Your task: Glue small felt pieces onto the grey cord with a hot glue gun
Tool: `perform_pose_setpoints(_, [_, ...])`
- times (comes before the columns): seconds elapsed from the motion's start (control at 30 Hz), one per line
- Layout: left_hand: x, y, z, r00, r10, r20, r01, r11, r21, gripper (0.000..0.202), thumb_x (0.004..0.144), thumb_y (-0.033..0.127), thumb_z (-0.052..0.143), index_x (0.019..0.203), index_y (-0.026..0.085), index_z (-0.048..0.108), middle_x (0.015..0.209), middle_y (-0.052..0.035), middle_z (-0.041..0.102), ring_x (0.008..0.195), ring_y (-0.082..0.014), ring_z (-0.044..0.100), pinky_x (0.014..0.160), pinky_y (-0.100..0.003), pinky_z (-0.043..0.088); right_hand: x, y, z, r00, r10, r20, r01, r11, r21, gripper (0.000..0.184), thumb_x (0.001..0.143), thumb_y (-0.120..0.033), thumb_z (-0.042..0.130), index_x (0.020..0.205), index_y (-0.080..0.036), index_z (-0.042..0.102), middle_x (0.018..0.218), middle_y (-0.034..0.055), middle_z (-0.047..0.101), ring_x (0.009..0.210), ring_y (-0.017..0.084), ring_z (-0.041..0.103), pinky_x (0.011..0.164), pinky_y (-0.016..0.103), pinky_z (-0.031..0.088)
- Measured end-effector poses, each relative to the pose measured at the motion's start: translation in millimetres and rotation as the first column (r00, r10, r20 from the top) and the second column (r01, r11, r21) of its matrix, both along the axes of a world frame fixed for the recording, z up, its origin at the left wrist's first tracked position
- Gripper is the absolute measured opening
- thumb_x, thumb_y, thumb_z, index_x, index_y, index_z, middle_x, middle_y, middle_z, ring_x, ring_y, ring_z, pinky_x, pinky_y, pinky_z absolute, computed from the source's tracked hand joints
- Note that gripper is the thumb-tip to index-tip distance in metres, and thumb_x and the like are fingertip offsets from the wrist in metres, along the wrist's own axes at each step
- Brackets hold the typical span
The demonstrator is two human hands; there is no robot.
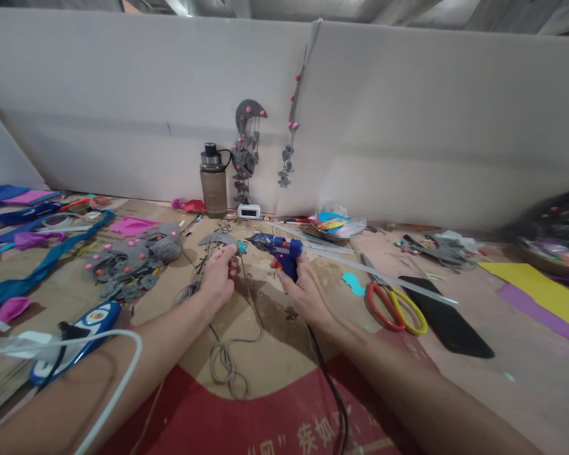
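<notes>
Cardboard (279,370) cropped; right hand (306,296) part-hides glue gun (284,251).

Deep blue glue gun (289,253); small teal cutout (242,247); grey cord (246,340); scissors (387,289) handled in red and yellow; black phone (448,319); tan cardboard (189,354), partly red with pale printed characters; grey hanging crescent (244,114), pink-dotted
</notes>
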State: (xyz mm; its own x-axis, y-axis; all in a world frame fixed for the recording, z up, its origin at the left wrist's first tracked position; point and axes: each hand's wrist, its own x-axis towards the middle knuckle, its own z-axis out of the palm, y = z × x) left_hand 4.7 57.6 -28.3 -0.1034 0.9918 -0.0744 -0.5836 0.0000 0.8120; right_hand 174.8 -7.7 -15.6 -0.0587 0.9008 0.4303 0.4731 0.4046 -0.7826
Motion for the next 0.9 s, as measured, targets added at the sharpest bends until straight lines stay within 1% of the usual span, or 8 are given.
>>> perform_pose_setpoints(0.1, [1.0,0.4,-0.1,1.000,0.027,-0.008,-0.027,1.000,-0.014,0.026,0.056,0.024,0.073,0.061,0.016,0.049,0.048,0.0078,0.043,0.038,-0.0019,0.036,0.035,-0.015,0.020,-1.0,-3.7,5.3,0.998,0.021,0.057,-0.021,1.000,-0.003,0.022,0.085,-0.026,0.043,0.104,-0.019,0.052,0.097,0.0056,0.061,0.089,0.018,0.056,0.082,0.032,0.044])
perform_pose_setpoints(0.23, [1.5,0.3,-2.0,0.999,0.039,-0.028,-0.039,0.999,-0.005,0.026,0.056,0.025,0.072,0.058,0.016,0.048,0.045,0.0070,0.043,0.037,-0.0024,0.035,0.035,-0.015,0.021,-3.4,-4.5,5.7,0.998,0.032,0.062,-0.029,0.999,-0.045,0.023,0.084,-0.024,0.043,0.105,-0.019,0.049,0.096,0.0056,0.061,0.086,0.019,0.057,0.080,0.031,0.044])
perform_pose_setpoints(0.37, [1.7,-0.9,-3.2,0.997,0.030,-0.067,-0.029,1.000,0.009,0.026,0.058,0.027,0.072,0.059,0.016,0.049,0.044,0.0068,0.043,0.036,-0.0028,0.035,0.036,-0.016,0.021,-4.5,-3.9,3.6,0.998,0.029,0.055,-0.026,0.998,-0.052,0.022,0.083,-0.024,0.043,0.104,-0.019,0.049,0.095,0.0062,0.062,0.086,0.019,0.057,0.080,0.032,0.044])
perform_pose_setpoints(0.57, [3.5,-3.4,-1.4,0.997,0.026,-0.077,-0.027,1.000,-0.008,0.027,0.057,0.027,0.073,0.059,0.016,0.049,0.044,0.0068,0.043,0.037,-0.0033,0.035,0.036,-0.016,0.020,-6.4,-6.1,6.1,0.998,0.044,0.047,-0.041,0.997,-0.060,0.020,0.084,-0.027,0.043,0.102,-0.019,0.050,0.095,0.0062,0.061,0.086,0.019,0.057,0.083,0.033,0.043])
perform_pose_setpoints(0.7, [4.6,-3.8,-1.1,0.996,0.021,-0.088,-0.021,1.000,-0.005,0.028,0.058,0.029,0.073,0.059,0.016,0.049,0.045,0.0067,0.043,0.038,-0.0034,0.035,0.037,-0.016,0.022,-7.6,-7.6,7.2,0.997,0.040,0.070,-0.034,0.995,-0.089,0.021,0.086,-0.029,0.042,0.105,-0.020,0.048,0.095,0.0066,0.061,0.086,0.019,0.057,0.084,0.034,0.042])
perform_pose_setpoints(0.9, [5.1,-4.6,-1.4,0.995,0.014,-0.097,-0.014,1.000,-0.002,0.029,0.057,0.030,0.074,0.058,0.016,0.048,0.045,0.0068,0.043,0.038,-0.0033,0.034,0.038,-0.016,0.023,-5.6,-5.7,0.6,0.993,0.042,0.113,-0.036,0.998,-0.053,0.022,0.088,-0.029,0.040,0.106,-0.017,0.046,0.097,0.0078,0.060,0.088,0.019,0.056,0.085,0.034,0.042])
